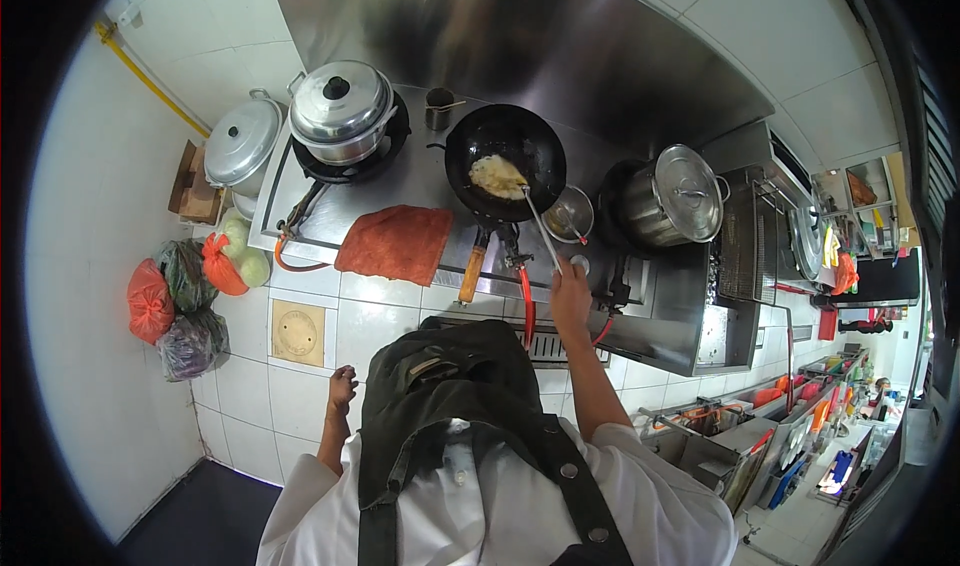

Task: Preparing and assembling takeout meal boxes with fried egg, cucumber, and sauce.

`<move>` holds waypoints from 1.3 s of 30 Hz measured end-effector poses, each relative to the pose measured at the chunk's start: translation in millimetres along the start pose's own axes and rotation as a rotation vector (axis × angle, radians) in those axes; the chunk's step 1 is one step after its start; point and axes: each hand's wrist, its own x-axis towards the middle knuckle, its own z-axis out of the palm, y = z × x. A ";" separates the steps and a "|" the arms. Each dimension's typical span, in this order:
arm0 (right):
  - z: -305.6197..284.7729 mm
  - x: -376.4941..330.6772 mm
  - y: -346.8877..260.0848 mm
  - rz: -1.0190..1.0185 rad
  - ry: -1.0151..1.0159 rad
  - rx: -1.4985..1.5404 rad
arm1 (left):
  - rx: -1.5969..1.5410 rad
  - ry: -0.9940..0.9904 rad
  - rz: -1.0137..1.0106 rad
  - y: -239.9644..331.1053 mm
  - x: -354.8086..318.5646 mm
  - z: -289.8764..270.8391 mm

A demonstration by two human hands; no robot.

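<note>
A long-handled metal cooking utensil (543,231) is gripped in my right hand (570,296). Its working end, too small to make out, touches pale yellow, egg-like food (497,177) frying in a black wok (480,131). The wok sits on the stove with its wooden handle (473,274) pointing towards me. Just right of the wok stands a metal bowl (568,216) with a little yellowish content and a red-tipped utensil. My left hand (343,388) hangs beside my apron, fingers curled in and nothing visible in them; the closest thing on the counter is a reddish-orange cloth (397,244).
On the left burner rests a lidded aluminium pot (345,116). A lidded steel stockpot (672,196) stands right. Behind the wok is a dark cup (438,111). Red gas hoses (528,306) hang at the stove's front. Filled plastic bags (152,301) lie on the left.
</note>
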 end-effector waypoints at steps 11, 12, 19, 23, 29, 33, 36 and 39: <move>61.5 25.1 -13.1 0.073 0.016 0.234 | 0.116 -0.098 -0.040 -2.4 11.9 16.1; 63.8 31.0 -11.9 0.090 0.020 0.232 | 0.199 -0.122 -0.059 4.3 16.1 24.9; 52.9 -13.2 10.1 -0.084 -0.025 0.521 | 0.343 -0.762 0.372 6.8 73.5 137.4; 35.7 -120.5 59.2 0.192 -0.301 0.544 | 0.928 -0.778 0.664 32.9 66.6 244.3; 20.4 -291.6 159.9 0.622 -0.574 0.477 | 0.900 -0.161 1.185 103.2 2.4 380.1; -5.3 -325.5 197.4 0.657 -0.500 0.466 | 1.129 0.014 1.267 100.9 34.2 413.5; 2.4 -343.4 242.1 0.740 -0.596 0.469 | 1.080 0.085 1.396 92.9 15.5 426.2; 8.4 -359.5 298.4 0.734 -0.465 0.575 | 1.711 0.150 1.225 67.5 2.8 416.7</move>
